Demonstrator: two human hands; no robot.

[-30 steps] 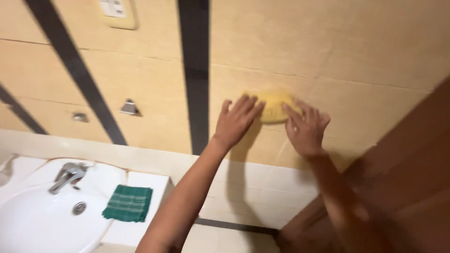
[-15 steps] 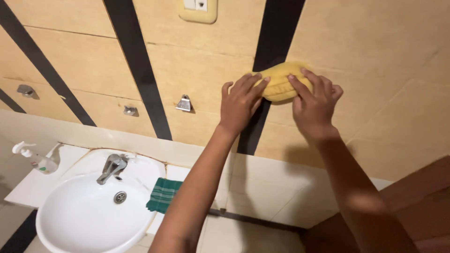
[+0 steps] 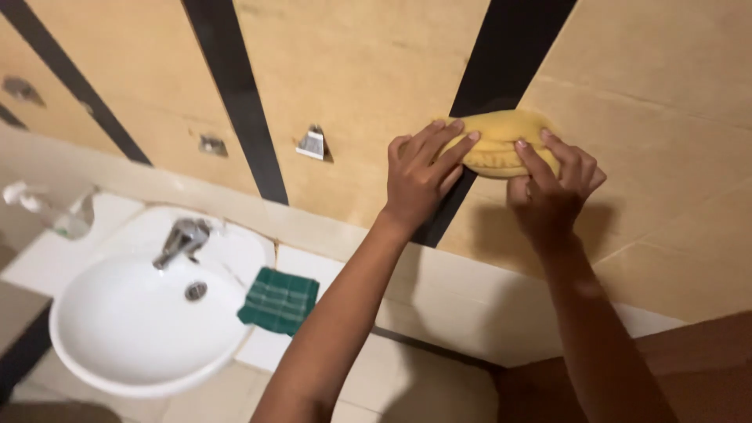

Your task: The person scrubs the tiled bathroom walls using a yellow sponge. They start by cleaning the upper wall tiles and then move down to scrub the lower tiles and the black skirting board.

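Head view shows both hands pressing a folded yellow cloth pad (image 3: pixel 501 141) flat against the beige tiled wall (image 3: pixel 368 70). The pad sits where a black vertical tile stripe (image 3: pixel 509 70) crosses the beige field, its left part over the stripe and its right part over beige tile.

Left hand (image 3: pixel 419 176): fingers spread and extended, fingertips laid over the left end of the pad. The grip is a flat press, not a pinch.

Right hand (image 3: pixel 552 188): fingers spread over the right end and lower edge of the pad, palm below it. The grip is likewise a flat press against the wall.

Progress, as a judgement: wiping of the wall is under way at this upper section. No clear line between wiped and unwiped tile can be made out, so the share completed cannot be told. The remaining wall surface to the left, including a second black tile stripe (image 3: pixel 235 102), lies well apart from the pad.

Surroundings: a small metal wall bracket (image 3: pixel 312 144) is fixed left of the hands. Below it stand a white ceramic washbasin (image 3: pixel 141 321) with a chrome tap (image 3: pixel 178 241), and a green checked folded cloth (image 3: pixel 280 301) lies just beside the basin on the white ledge (image 3: pixel 47 258).
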